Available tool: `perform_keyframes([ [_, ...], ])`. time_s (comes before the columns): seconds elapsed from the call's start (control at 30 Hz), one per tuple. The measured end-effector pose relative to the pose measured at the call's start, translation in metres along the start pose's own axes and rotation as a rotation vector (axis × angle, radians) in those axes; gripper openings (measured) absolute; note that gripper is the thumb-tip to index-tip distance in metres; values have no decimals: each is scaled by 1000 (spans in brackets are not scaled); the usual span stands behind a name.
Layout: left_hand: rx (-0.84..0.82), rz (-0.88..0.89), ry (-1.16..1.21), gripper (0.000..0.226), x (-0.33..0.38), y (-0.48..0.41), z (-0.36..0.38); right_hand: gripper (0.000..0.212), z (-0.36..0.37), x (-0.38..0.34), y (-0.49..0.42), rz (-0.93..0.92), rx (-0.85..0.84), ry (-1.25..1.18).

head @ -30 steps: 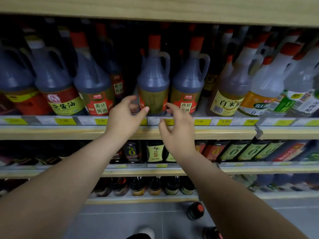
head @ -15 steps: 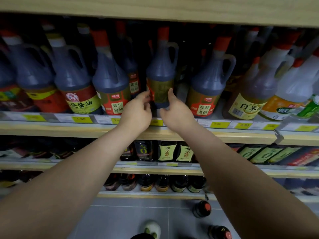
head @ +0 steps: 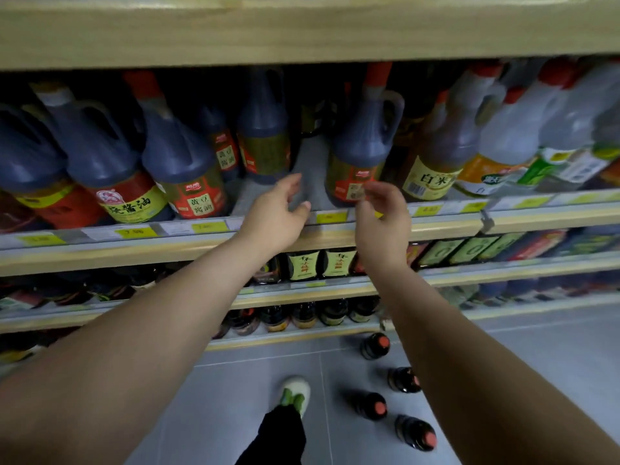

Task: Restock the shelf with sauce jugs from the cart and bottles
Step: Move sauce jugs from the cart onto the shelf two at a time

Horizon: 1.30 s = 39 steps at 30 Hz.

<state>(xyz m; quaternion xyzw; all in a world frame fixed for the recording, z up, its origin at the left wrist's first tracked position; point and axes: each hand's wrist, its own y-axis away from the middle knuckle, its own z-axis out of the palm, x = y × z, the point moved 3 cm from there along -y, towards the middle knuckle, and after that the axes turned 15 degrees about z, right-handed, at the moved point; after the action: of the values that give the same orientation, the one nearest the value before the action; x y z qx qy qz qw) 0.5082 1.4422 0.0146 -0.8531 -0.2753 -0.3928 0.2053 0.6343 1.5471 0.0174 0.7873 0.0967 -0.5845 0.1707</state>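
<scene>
Head view shows the sauce jugs [head: 364, 146] standing in a crowded row on the upper shelf [head: 436, 229], with a bare gap [head: 313, 182] between two of them just behind the person's hands. The jugs are dark, blue-grey in this light and filled with near-black sauce. They have tall necks, red caps, and red and yellow-green labels low on the body, though blur makes most of the print unreadable. Judging by their bulk and fill, they are heavy and stiff-walled, and the plastic looks smooth and likely slick. The safest hold would be through the loop handle [head: 396, 109] beside the neck, with the other palm under or against the base to stop it swinging. The left hand [head: 273, 214] hovers at the shelf lip in front of the gap, fingers loosely spread and holding nothing. The right hand [head: 382, 223] is just beside it, its fingers lightly curled in front of a jug's label and apparently empty, though I cannot tell whether they touch it. Four small dark bottles [head: 370, 406] with red caps stand on the floor [head: 235, 380] below, well apart from the hands.
</scene>
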Motion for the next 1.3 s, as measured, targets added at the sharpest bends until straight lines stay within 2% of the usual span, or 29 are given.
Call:
perform_keyframes([
  [0.07, -28, -6, 68, 63, 11, -8, 15, 33, -9, -7, -16, 186, 25, -221],
  [0.13, -46, 5, 77, 71, 19, -16, 27, 41, -10, -16, -33, 312, -18, -378],
  [0.23, -54, 43, 49, 77, 22, -24, 37, 38, -3, -22, -45, 393, -110, -394],
  [0.37, -61, 70, 65, 78, 17, -26, 41, 34, 1, -15, -48, 369, -176, -352],
  [0.53, -4, 84, 77, 78, 12, -12, 31, 38, 10, -18, -39, 379, -206, -359],
  [0.77, 104, 28, -82, 78, -4, 23, -2, 39, 43, -27, -8, 414, -316, -271],
  [0.9, 157, -7, -93, 80, -7, 37, -21, 39, 64, -32, 3, 433, -385, -295],
  [1.2, 195, -71, -108, 74, -22, 56, -48, 39, 98, -35, 20, 430, -484, -262],
  [1.3, 199, -72, -101, 65, -22, 62, -52, 43, 103, -34, 26, 386, -557, -246],
])
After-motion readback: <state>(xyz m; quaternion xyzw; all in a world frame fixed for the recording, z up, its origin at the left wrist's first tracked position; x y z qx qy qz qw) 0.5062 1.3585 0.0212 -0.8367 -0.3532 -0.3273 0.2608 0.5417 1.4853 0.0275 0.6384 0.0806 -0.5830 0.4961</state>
